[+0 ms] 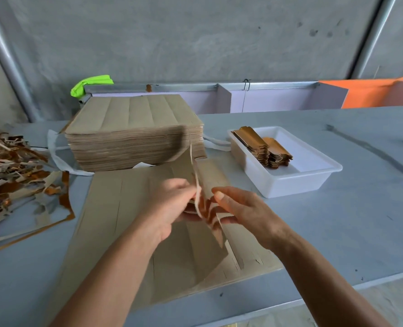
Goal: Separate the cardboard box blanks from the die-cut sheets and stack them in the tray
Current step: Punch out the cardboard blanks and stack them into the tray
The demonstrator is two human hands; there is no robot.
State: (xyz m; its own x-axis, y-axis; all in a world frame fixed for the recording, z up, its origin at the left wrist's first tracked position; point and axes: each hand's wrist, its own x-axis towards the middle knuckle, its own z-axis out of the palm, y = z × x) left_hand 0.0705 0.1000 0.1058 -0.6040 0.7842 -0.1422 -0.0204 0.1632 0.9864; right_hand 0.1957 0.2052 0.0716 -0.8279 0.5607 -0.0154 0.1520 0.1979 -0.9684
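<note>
Left hand (172,204) and right hand (240,208) fingers pinching a raised cardboard blank (202,204), die-cut sheet (115,213) flat on bench (337,220), blanks stacked in white tray (290,185)

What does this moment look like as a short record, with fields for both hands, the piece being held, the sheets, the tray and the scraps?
left hand: grips the lifted cardboard piece from its left side
right hand: pinches the same piece from its right side
flat sheet: lies on the table under both hands
sheet stack: thick pile, behind the flat sheet
tray: white, right of the stack, holds stacked blanks at its left side
scraps: loose heap of offcuts at far left
</note>
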